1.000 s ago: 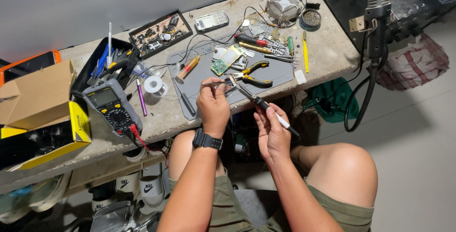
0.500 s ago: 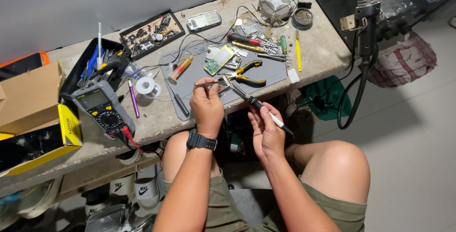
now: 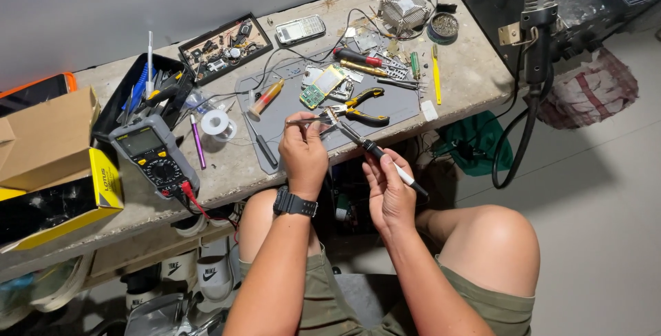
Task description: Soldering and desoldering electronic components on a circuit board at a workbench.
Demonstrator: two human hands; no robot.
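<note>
Tweezers of thin silver metal [image 3: 308,122] sat pinched in my left hand [image 3: 304,154] over the grey tabletop mat [image 3: 399,105]; my right hand [image 3: 390,191] gripped the black-and-white soldering iron [image 3: 375,151], tip angled in to meet them.

Single head view, looking steeply down, close over workbench [image 3: 468,81] edge.

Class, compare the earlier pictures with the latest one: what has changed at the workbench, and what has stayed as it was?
Little has changed. The left hand still pinches the tweezers, and the right hand still holds the soldering iron, its tip by the tweezers' end over the grey mat. Nothing was picked up or let go. The pliers, circuit board and multimeter lie as before; only the camera view shifts.
</note>
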